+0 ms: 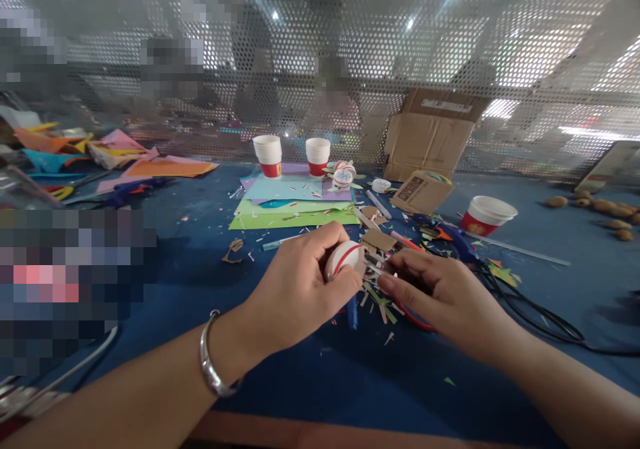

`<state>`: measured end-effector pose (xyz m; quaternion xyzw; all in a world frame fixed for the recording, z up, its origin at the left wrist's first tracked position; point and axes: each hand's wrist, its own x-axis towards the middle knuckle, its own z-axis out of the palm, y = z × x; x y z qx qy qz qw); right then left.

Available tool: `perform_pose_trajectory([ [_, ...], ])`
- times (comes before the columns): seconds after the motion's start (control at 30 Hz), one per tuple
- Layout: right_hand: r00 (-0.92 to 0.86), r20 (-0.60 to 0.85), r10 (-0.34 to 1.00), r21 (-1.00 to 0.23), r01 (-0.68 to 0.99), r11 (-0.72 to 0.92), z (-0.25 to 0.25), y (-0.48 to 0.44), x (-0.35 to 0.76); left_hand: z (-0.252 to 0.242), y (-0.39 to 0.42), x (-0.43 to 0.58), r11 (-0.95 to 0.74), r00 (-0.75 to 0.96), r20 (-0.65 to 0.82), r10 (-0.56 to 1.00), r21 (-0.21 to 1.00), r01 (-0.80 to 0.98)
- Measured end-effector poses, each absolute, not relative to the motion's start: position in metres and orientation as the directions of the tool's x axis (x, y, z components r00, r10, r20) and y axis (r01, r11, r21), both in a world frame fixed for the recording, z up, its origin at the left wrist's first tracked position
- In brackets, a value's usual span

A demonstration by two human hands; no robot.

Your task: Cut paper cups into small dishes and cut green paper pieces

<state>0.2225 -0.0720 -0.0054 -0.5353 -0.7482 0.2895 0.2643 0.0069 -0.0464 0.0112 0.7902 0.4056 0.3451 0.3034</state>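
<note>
Brown cardboard [427,144] stands before a perforated screen [295,42], rounded brown lumps [604,206] farther right.

Left hand [295,286] is just past the silver bracelet [211,356], curled in a pretty snug grip with the thumb angled forward. Right hand [447,292] is well over to the bracelet's right, fingers kinda bent, thumb stretched out below them.

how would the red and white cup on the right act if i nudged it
The cup looks like paper, so it is probably light and easily shifted. It narrows toward its base, so a push near the rim may tip it. Being round, it could then roll on the blue table.
</note>
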Motion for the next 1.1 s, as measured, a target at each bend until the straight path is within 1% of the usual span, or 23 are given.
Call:
perform_pose_trajectory([
  [0.07,-0.294,0.074,0.953,-0.708,0.657,0.257,-0.006,-0.0714,0.2226,0.0114,-0.0465,0.0077,-0.511,0.446,0.313,0.839,0.736,0.444],
  [0.23,-0.319,0.042,0.947,-0.708,0.659,0.253,-0.0058,-0.0712,0.2231,0.0126,-0.0473,0.0093,-0.604,0.473,0.385,0.793,0.598,0.527],
  [0.3,-0.322,0.032,0.946,-0.708,0.661,0.249,-0.0055,-0.0717,0.2229,0.0125,-0.0475,0.0095,-0.623,0.488,0.393,0.779,0.572,0.534],
  [0.5,-0.32,0.015,0.947,-0.732,0.642,0.228,-0.0038,-0.0736,0.2219,0.0113,-0.048,0.0098,-0.641,0.502,0.402,0.765,0.548,0.537],
  [0.83,-0.329,0.031,0.944,-0.732,0.635,0.245,-0.004,-0.073,0.2233,0.0094,-0.0487,0.0094,-0.658,0.512,0.417,0.751,0.539,0.525],
  [1.1,-0.358,0.017,0.934,-0.734,0.629,0.254,-0.0052,-0.0714,0.2243,0.009,-0.0506,0.0099,-0.669,0.516,0.428,0.742,0.525,0.527],
])
